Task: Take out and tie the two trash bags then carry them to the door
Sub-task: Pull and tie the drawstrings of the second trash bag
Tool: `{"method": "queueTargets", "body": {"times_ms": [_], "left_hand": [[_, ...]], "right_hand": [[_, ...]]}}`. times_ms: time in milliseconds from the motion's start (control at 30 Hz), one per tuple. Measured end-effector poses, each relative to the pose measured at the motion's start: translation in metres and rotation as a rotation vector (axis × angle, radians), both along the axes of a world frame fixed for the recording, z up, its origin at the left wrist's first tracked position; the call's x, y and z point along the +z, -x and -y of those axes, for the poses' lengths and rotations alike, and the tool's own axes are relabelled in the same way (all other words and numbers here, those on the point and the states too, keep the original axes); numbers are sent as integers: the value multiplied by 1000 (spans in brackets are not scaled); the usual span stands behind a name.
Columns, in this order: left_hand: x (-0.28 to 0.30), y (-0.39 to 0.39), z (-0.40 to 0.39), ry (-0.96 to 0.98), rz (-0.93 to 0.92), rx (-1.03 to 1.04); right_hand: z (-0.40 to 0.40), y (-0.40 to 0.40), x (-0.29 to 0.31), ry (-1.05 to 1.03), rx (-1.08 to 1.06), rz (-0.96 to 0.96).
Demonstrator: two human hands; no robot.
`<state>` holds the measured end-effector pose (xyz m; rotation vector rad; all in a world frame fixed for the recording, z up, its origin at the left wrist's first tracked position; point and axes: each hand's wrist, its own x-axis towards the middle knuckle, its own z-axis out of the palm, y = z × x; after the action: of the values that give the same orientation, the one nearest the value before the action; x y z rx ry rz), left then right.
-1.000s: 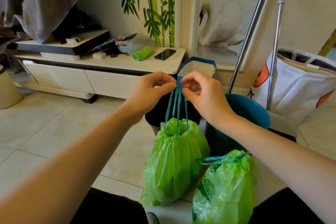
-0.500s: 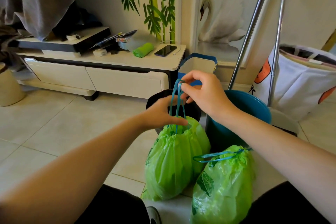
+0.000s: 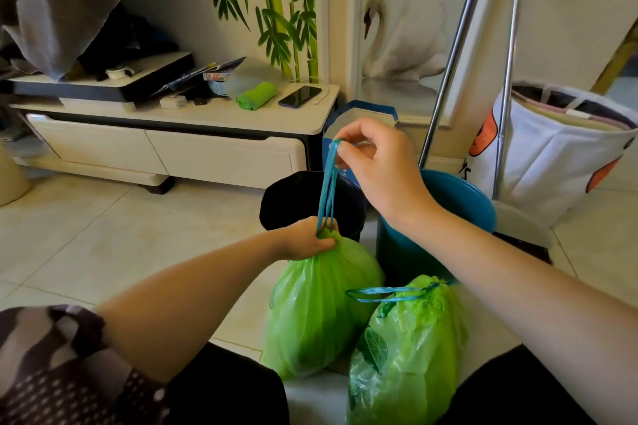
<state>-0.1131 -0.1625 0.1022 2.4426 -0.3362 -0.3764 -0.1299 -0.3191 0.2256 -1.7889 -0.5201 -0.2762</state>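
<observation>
1. A low cream TV cabinet with two drawers (image 3: 165, 152) runs along the wall at the left; its far left end is cut off by the frame edge, and grey cloth (image 3: 62, 0) hanging over it hides what lies behind.
2. A white fabric bag with orange shapes (image 3: 552, 162) stands at the right, its side cut off by the frame; what it holds is hard to make out.
3. The nearer green plastic trash bag with a leaf print (image 3: 407, 355) stands on the tiled floor at bottom centre, its neck gathered and its blue drawstring loop (image 3: 386, 293) lying loose across the top. Its base is out of view.
4. The farther green plastic trash bag (image 3: 321, 304) stands just left of it, touching it, in front of a black bin (image 3: 286, 197) and a round blue bucket (image 3: 459, 207).
5. Much of the bucket is hidden by the right forearm and the bags.
6. The right hand (image 3: 376, 162) is raised, thumb and fingertips pinching the top of the farther bag's long blue drawstrings (image 3: 328, 183), pulled taut upward.
7. The left hand (image 3: 307, 238) is curled round the gathered neck of that bag, where the strings emerge; its fingertips are hidden behind the plastic.
8. A dark phone (image 3: 299, 95) and a rolled green cloth (image 3: 256, 96) lie on the cabinet top.
</observation>
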Motion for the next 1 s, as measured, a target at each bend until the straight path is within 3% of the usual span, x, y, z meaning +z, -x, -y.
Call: {"method": "queueTargets", "body": {"times_ms": [333, 700, 1000], "left_hand": [[-5, 4, -19, -32, -40, -24], [23, 12, -26, 334, 119, 157], [17, 21, -21, 347, 111, 74]], "right_hand": [[-1, -8, -4, -101, 13, -103], [9, -16, -6, -164, 1, -150], [17, -16, -16, -102, -21, -208]]}}
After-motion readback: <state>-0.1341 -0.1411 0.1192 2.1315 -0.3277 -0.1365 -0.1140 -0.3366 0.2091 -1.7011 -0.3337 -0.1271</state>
